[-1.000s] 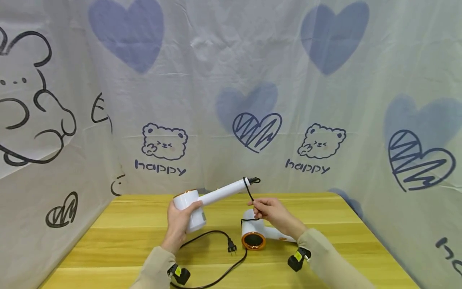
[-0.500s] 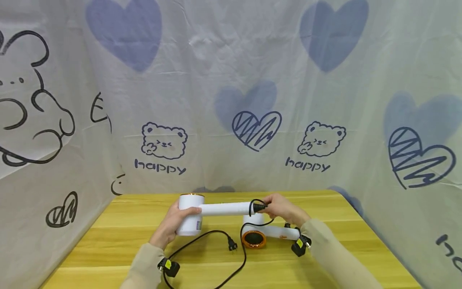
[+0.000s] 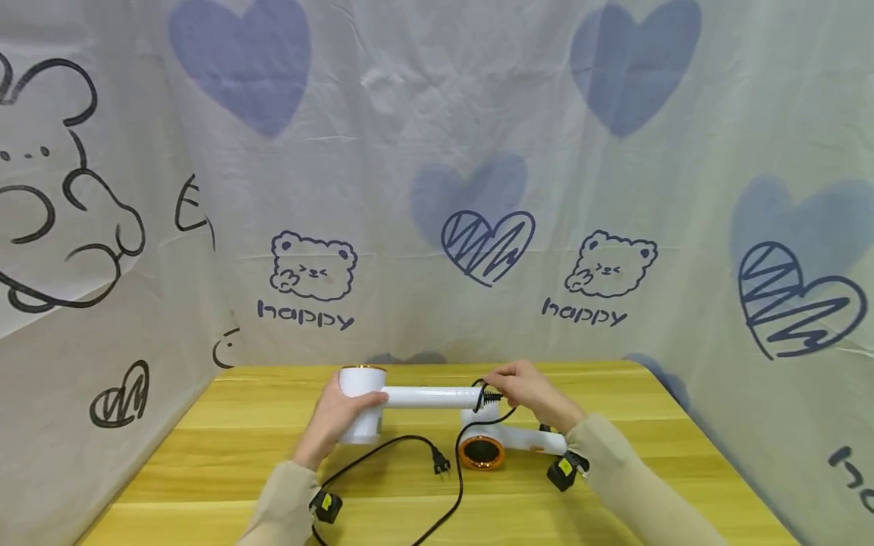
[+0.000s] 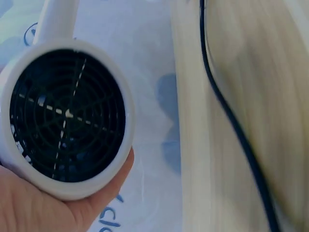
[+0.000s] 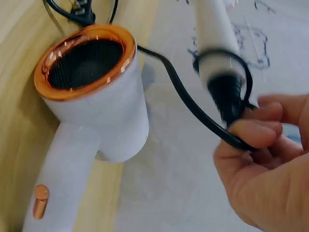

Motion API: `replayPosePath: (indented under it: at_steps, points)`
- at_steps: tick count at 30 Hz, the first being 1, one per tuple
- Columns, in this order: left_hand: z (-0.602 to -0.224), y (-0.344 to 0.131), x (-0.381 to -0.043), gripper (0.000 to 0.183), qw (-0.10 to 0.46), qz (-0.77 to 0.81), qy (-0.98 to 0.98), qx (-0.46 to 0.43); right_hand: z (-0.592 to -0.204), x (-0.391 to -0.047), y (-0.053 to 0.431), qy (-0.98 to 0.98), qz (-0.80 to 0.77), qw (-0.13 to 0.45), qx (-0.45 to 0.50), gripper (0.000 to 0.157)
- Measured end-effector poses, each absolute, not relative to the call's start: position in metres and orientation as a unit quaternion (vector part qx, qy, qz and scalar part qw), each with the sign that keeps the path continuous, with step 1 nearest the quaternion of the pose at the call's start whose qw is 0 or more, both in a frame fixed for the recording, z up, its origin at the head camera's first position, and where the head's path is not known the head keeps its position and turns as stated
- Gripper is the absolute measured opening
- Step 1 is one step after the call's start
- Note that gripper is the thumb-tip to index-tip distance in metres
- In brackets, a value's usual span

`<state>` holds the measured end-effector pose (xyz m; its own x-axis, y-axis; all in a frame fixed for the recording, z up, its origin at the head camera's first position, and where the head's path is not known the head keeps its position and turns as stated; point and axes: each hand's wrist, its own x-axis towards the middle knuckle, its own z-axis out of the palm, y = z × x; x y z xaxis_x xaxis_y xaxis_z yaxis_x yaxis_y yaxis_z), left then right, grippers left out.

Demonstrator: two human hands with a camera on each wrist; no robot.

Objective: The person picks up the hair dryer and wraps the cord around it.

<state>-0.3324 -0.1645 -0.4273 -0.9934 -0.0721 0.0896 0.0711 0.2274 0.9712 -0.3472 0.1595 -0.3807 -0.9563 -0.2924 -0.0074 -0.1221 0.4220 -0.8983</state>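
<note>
My left hand (image 3: 333, 418) grips the barrel of a white hair dryer (image 3: 432, 396), held above the table with its handle level and aimed right. Its dark round grille (image 4: 67, 116) fills much of the left wrist view, thumb and palm at the rim. At the handle's end, my right hand (image 3: 534, 393) pinches the black power cord (image 5: 186, 99) between thumb and fingers. A loop of cord circles the handle tip, beside the ribbed black strain relief (image 5: 225, 96). From there the cord runs down and left over the table.
A second white hair dryer (image 3: 522, 438) with an orange-copper rim lies on the table behind the cord, below my right hand. A two-pin plug (image 3: 441, 461) rests left of it. The wooden table (image 3: 205, 447) meets a printed cloth backdrop (image 3: 410, 303).
The held dryer's handle has swung down from a slant to level. My right hand has moved right to the handle's end, and a cord loop now sits round the tip.
</note>
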Motion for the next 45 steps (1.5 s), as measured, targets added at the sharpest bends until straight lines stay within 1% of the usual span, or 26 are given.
replayPosePath:
  at_steps: [3, 7, 9, 14, 18, 21, 24, 28, 31, 33, 37, 45]
  points:
    - [-0.431, -0.160, -0.333, 0.081, 0.093, -0.599, -0.795, 0.032, -0.381, -0.341, 0.151, 0.861, -0.494, 0.014, -0.124, 0.029]
    - [-0.433, -0.153, -0.331, 0.086, 0.114, -0.587, -0.798, 0.072, -0.385, -0.336, 0.144, 0.870, -0.472, -0.050, -0.136, 0.025]
    - [-0.433, -0.150, -0.331, 0.088, 0.115, -0.593, -0.792, 0.088, -0.387, -0.334, 0.142, 0.866, -0.474, -0.068, -0.143, 0.027]
    - [-0.433, -0.144, -0.329, 0.091, 0.112, -0.627, -0.762, 0.115, -0.391, -0.330, 0.139, 0.852, -0.486, -0.083, -0.177, 0.035]
    - [-0.433, -0.141, -0.330, 0.090, 0.117, -0.667, -0.725, 0.128, -0.394, -0.330, 0.137, 0.838, -0.504, -0.070, -0.196, 0.037]
    - [-0.434, -0.140, -0.331, 0.087, 0.114, -0.706, -0.687, 0.130, -0.395, -0.333, 0.138, 0.813, -0.550, -0.036, -0.188, 0.035]
    - [-0.435, -0.140, -0.332, 0.084, 0.106, -0.736, -0.657, 0.128, -0.396, -0.337, 0.141, 0.765, -0.620, 0.019, -0.174, 0.035]
    - [-0.433, -0.139, -0.334, 0.084, 0.105, -0.751, -0.640, 0.126, -0.398, -0.340, 0.147, 0.704, -0.681, 0.113, -0.165, 0.039]
    - [-0.432, -0.138, -0.335, 0.084, 0.105, -0.758, -0.632, 0.125, -0.399, -0.340, 0.152, 0.691, -0.691, 0.156, -0.145, 0.037]
    - [-0.432, -0.138, -0.336, 0.082, 0.100, -0.761, -0.629, 0.122, -0.398, -0.341, 0.155, 0.701, -0.683, 0.162, -0.126, 0.035]
    - [-0.431, -0.136, -0.336, 0.075, 0.082, -0.768, -0.626, 0.108, -0.395, -0.343, 0.159, 0.745, -0.644, 0.150, -0.091, 0.030]
    - [-0.430, -0.135, -0.336, 0.072, 0.038, -0.765, -0.638, 0.080, -0.382, -0.355, 0.166, 0.834, -0.540, 0.093, -0.069, 0.028]
